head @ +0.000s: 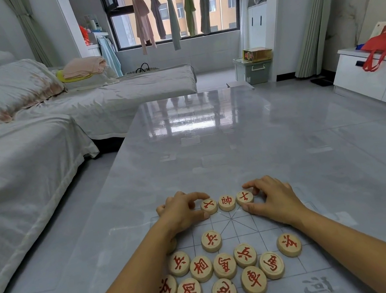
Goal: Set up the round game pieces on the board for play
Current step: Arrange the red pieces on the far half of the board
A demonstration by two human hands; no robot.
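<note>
At the far edge of the xiangqi board (235, 222) on a glossy table (212, 143), your left hand (182, 213) pinches one flanking piece (209, 206). Your right hand (273, 200) pinches the other flanking piece (244, 197), the general piece (226, 202) between them. Loose red-lettered pieces (224, 266) cluster toward the near edge.

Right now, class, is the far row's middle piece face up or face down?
Face up: the middle piece shows its red character on top.
</note>
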